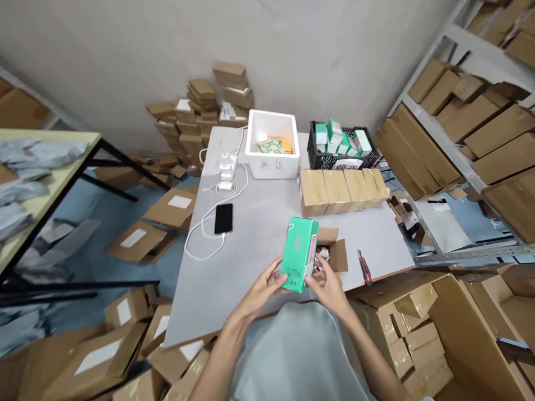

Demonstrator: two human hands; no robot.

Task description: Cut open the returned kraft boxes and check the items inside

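Observation:
A green printed box [298, 250] with a pink strip on its side is held up over the front of the grey table [259, 223]. My left hand [267, 282] grips its lower left edge, and my right hand [325, 285] grips its lower right edge. Behind my right hand stands an open cardboard box [340, 253], partly hidden, with some crumpled white material [324, 254] inside. A red and black utility knife [365, 269] lies to the right of that carton.
Behind are a white foam box [273, 167], a black crate [311, 153] of green boxes, and a row of brown cartons [336, 192]. A phone [223, 218] with a white cable lies left. A large carton [472, 328] stands right; boxes cover the floor left.

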